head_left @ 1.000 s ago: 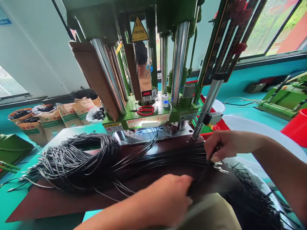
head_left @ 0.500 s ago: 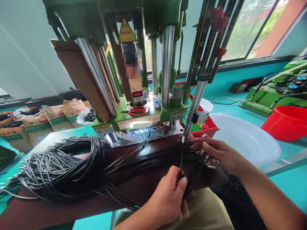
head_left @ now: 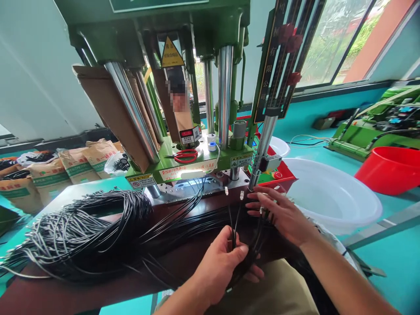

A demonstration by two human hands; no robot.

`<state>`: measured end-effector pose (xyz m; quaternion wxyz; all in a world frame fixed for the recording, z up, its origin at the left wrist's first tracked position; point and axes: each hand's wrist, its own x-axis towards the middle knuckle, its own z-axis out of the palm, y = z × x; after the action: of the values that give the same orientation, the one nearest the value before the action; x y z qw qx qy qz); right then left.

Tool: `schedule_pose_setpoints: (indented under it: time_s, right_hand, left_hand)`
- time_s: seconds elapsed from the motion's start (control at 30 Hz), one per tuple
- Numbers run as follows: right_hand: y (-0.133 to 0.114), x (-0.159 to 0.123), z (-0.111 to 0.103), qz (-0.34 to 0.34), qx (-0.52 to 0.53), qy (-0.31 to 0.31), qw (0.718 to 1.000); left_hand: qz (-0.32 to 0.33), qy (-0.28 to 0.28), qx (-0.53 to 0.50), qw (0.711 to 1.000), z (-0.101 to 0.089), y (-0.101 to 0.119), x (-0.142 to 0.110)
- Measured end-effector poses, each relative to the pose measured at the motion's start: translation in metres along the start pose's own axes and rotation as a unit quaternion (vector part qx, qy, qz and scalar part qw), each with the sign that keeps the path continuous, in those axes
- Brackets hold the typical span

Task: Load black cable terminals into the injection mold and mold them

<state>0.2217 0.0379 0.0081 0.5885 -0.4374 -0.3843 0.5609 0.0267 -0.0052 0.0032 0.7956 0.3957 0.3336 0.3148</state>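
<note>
Black cables [head_left: 233, 227] rise from my left hand [head_left: 223, 262], which pinches them between thumb and fingers. Two of their tips carry small pale connectors [head_left: 242, 195] that stand upright above the hand. To the right, my right hand [head_left: 288, 216] is around more black cables [head_left: 259, 234], its fingers partly stretched toward the left. Silvery connectors [head_left: 262, 211] show at its fingers, though its exact grip is partly hidden. Behind both hands, a spread of black cables [head_left: 197, 223] lies along the dark red tabletop [head_left: 108, 291].
A green press [head_left: 210, 164] stands straight ahead, with red-handled pliers [head_left: 185, 156] on its ledge. Coiled cables [head_left: 82, 227] heap up at the left. A white tub [head_left: 331, 188] and a red bucket [head_left: 390, 170] are at the right. Paper sacks [head_left: 49, 175] stand at the far left.
Both hands have shifted left. Two separate connector tips now stand above my left hand, where one showed before. My right hand and its connectors are closer to the left hand.
</note>
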Motion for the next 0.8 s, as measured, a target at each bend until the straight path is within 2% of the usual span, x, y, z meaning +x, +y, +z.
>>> schedule_pose_setpoints:
  time_s: [0.1,0.2,0.33,0.43,0.53,0.67,0.8]
  right_hand:
    - [0.004,0.003,0.018,-0.003,0.013,-0.033,0.999]
    - [0.007,0.009,0.027,-0.019,0.008,-0.008,1.0]
    - [0.008,0.014,0.03,0.021,0.067,-0.011,0.997]
    - [0.011,0.014,0.029,0.044,0.109,0.012,0.993]
    - [0.015,0.015,0.031,0.032,0.139,0.054,0.988]
    - [0.019,0.016,0.036,0.017,0.156,0.057,0.986]
    - [0.018,0.015,0.038,-0.017,0.136,0.073,0.988]
  left_hand:
    - [-0.012,0.008,0.022,1.0,0.002,-0.005,0.002]
    - [-0.007,0.019,0.051,0.999,0.005,-0.006,0.001]
    - [0.021,-0.004,0.069,0.997,0.007,-0.005,-0.005]
    - [0.038,0.034,0.041,0.998,0.006,-0.007,-0.005]
    - [0.048,0.056,0.023,0.997,0.003,-0.011,-0.003]
    - [0.038,0.047,0.081,0.995,0.003,-0.015,-0.001]
    - [0.044,0.082,0.112,0.989,0.005,-0.016,0.0]
